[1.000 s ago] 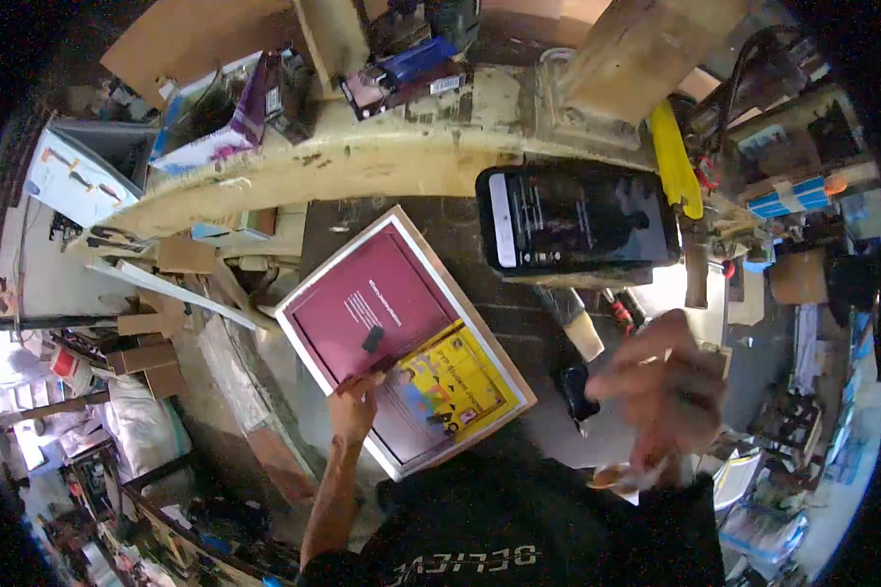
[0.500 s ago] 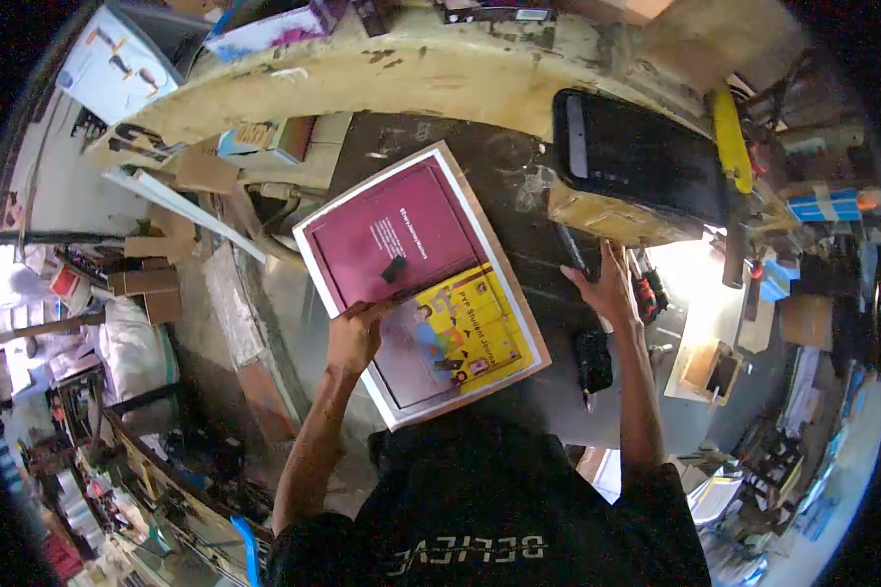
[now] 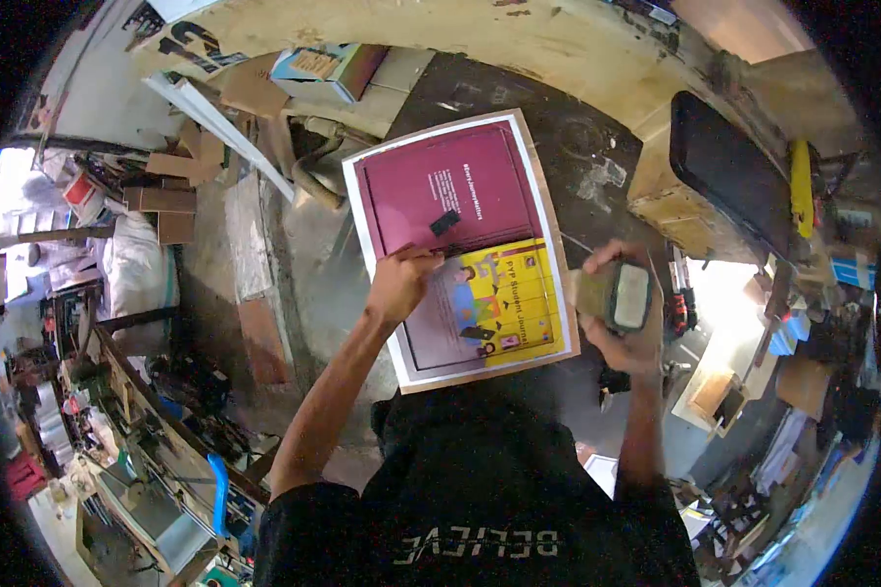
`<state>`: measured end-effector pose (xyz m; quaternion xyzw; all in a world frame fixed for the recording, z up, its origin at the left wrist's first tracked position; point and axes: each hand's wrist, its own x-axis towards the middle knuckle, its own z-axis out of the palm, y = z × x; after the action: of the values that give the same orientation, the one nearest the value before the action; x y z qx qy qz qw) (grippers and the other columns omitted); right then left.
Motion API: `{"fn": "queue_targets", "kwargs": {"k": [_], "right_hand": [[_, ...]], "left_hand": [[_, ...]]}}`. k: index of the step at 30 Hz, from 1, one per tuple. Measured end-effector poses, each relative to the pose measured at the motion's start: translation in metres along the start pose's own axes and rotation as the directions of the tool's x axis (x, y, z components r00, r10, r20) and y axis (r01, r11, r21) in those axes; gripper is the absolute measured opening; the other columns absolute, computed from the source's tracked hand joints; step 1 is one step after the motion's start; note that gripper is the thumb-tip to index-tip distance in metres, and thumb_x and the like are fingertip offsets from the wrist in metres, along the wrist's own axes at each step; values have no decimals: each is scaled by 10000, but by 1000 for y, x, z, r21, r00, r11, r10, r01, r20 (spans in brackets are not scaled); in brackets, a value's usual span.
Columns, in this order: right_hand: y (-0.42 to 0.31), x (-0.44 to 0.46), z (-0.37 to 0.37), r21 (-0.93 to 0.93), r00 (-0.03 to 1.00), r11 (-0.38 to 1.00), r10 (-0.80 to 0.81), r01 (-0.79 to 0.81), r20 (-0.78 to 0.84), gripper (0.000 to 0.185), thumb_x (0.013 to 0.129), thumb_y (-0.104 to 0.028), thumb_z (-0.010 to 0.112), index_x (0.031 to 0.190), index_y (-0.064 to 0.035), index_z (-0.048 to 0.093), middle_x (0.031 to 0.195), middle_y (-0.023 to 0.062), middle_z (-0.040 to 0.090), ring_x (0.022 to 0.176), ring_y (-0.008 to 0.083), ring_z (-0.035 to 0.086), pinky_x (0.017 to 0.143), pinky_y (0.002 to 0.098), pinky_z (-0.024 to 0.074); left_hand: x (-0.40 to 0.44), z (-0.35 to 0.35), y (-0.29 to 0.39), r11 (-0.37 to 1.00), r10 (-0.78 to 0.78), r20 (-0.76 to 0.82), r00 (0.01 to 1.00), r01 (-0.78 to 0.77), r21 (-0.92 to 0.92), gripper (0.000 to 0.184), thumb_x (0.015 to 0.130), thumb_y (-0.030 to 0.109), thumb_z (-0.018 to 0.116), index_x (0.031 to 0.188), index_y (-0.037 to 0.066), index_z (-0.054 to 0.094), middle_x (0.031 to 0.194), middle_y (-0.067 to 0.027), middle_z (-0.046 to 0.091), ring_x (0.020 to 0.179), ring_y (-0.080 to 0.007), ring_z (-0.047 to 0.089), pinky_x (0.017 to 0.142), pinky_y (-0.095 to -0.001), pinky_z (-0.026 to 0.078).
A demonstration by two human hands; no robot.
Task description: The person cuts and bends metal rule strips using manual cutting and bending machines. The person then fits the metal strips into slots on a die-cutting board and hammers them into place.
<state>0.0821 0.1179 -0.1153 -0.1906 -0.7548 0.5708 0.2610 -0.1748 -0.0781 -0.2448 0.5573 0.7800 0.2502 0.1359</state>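
Observation:
A printed sheet [image 3: 401, 196] with a maroon panel and a yellow "PYP Student Journal" panel lies on brown board over the dark table. My left hand [image 3: 401, 286] rests on its left side, fingers curled and pressed together near the seam between the panels; whatever they hold, if anything, is hidden. Just above those fingertips sits a small black piece [image 3: 444, 222]. To the right of the sheet, my right hand [image 3: 612, 338], partly blurred, grips a small block [image 3: 632, 295] with a pale rounded-rectangle face and dark rim.
A black phone-like slab [image 3: 729, 152] lies on a wooden block [image 3: 666, 186] at the upper right, beside a yellow tool handle [image 3: 802, 191]. Red-and-black tools [image 3: 682, 298] and a small wooden frame [image 3: 715, 396] are farther right. A colourful box [image 3: 328, 70] stands at the back left.
My right hand, earlier spread near the wooden block, now holds the pale-faced block closer to the sheet. The view has shifted, and the sheet appears turned more upright.

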Motion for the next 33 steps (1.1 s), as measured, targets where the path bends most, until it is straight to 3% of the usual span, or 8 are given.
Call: {"fn": "queue_targets", "kwargs": {"k": [5, 7, 14, 18, 27, 28, 30, 33], "right_hand": [[10, 46, 56, 736, 981, 675, 171, -49, -90, 485, 730, -153, 789, 1138, -92, 534, 1001, 70, 555, 938, 138, 551, 740, 290, 491], [11, 68, 63, 508, 987, 846, -133, 160, -90, 424, 820, -111, 703, 1180, -83, 480, 1008, 79, 535, 901, 142, 533, 696, 248, 472], [35, 80, 68, 584, 991, 807, -130, 92, 24, 390, 762, 96, 613, 1097, -49, 475, 958, 66, 541, 829, 117, 522, 645, 251, 473], [7, 84, 66, 478, 960, 839, -280, 260, -30, 368, 745, 59, 652, 1054, -53, 488, 903, 51, 546, 811, 117, 534, 664, 250, 485], [20, 81, 89, 471, 969, 864, -235, 177, 68, 409, 733, 29, 703, 1066, -61, 481, 886, 63, 562, 810, 143, 560, 680, 286, 505], [12, 80, 98, 598, 977, 792, -202, 121, 70, 418, 731, 30, 714, 1066, -64, 482, 893, 64, 562, 812, 146, 560, 684, 292, 504], [22, 68, 108, 404, 999, 915, -7, -15, 53, 393, 749, -5, 732, 1058, -65, 497, 941, 72, 568, 832, 153, 563, 702, 307, 500], [54, 74, 110, 854, 992, 505, 82, -121, 92, 397, 749, 9, 696, 1095, -61, 513, 982, 79, 579, 859, 159, 570, 703, 310, 505]], "left_hand": [[1, -5, 12, 989, -146, -3, 989, 147, 10, 333, 702, -41, 619, 987, 70, 753, 1007, -135, 710, 932, -310, 677, 814, -406, 553], [1, -1, 9, 993, -121, -17, 993, 121, 17, 334, 698, -32, 627, 986, 76, 756, 1014, -141, 708, 935, -312, 679, 824, -403, 551], [-1, 3, 5, 999, -18, -47, 999, 16, -46, 314, 705, -28, 631, 977, 69, 754, 1032, -160, 706, 958, -325, 673, 840, -417, 544], [-1, 5, 3, 997, -72, -25, 997, 72, -14, 303, 721, -31, 616, 972, 66, 753, 1035, -164, 706, 979, -329, 668, 859, -418, 535], [1, 5, 0, 999, -46, -46, 998, 45, -13, 305, 753, 1, 591, 1002, 85, 746, 1041, -159, 704, 970, -334, 669, 854, -436, 531], [-1, 6, 1, 1000, -10, -53, 999, 11, 19, 304, 758, 9, 590, 1009, 88, 743, 1039, -158, 703, 969, -334, 669, 851, -442, 531], [-1, 12, -4, 999, -30, -42, 999, 31, 29, 276, 793, 52, 613, 1039, 93, 731, 1009, -165, 703, 922, -340, 679, 809, -441, 543], [6, 14, -8, 996, -62, -40, 997, 64, 56, 274, 832, 99, 633, 1092, 114, 719, 989, -170, 706, 865, -344, 690, 761, -437, 557]]}}
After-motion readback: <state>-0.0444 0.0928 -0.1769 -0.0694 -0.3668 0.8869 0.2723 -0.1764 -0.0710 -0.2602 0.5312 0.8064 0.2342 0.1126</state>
